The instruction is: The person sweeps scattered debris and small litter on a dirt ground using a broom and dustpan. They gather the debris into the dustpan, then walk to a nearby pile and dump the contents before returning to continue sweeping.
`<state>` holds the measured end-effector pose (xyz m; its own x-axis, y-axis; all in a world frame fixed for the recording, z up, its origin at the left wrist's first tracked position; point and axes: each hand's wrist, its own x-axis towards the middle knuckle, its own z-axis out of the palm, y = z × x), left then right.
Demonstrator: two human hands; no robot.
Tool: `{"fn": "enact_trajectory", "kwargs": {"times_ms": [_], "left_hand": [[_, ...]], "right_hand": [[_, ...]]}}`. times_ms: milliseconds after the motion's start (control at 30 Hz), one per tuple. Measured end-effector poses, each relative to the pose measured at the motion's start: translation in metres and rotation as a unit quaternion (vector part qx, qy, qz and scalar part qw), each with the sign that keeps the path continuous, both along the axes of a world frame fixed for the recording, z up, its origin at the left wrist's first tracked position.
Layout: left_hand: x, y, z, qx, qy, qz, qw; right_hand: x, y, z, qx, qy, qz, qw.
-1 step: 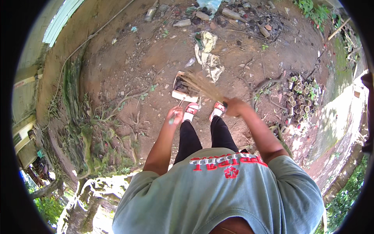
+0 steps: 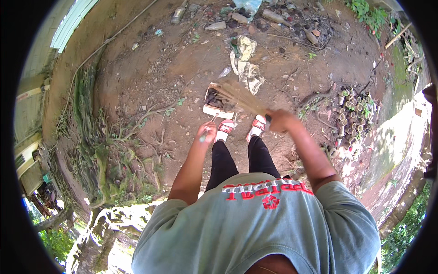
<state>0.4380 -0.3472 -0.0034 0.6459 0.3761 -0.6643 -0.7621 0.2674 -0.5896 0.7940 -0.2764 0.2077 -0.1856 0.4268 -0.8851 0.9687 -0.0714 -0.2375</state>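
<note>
Some of the sweeping looks done: there is a heap of dark bits (image 2: 214, 97) in your dustpan (image 2: 218, 111). The pan sits on the brown dirt (image 2: 150, 64), just past your left sandal (image 2: 224, 127). Much looks left to pick up, though. A dirty pale cloth (image 2: 248, 73) lies on the ground, far of the pan and a bit to the right. Farther off you have glass bottles (image 2: 276, 17), a blue plastic bag (image 2: 248, 6) and lots of small litter. I can't tell how full the pan is, because the broom (image 2: 246, 98) covers part of it.

Your left hand (image 2: 207, 131) is near the pan, on its near side. Its fingers are curled around the pan's thin handle (image 2: 214, 118), and the end of the handle pokes out below.

Your right hand (image 2: 282, 121) is over on the right, by your right sandal (image 2: 258, 124). It is closed tight around the broom's grip. The bristles point far and left, over the pan. They are blurry, so I can't tell if the tips touch the dark bits.
</note>
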Motion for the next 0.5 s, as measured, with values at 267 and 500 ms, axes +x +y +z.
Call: {"fn": "enact_trajectory", "kwargs": {"times_ms": [267, 500], "left_hand": [[0.014, 0.047, -0.009, -0.007, 0.107, 0.026, 0.994], [0.002, 0.037, 0.006, 0.04, 0.085, -0.106, 0.99]], "right_hand": [[-0.049, 0.159, -0.061, 0.03, -0.007, -0.113, 0.993], [-0.104, 0.001, -0.201, -0.18, 0.018, -0.139, 0.974]]}}
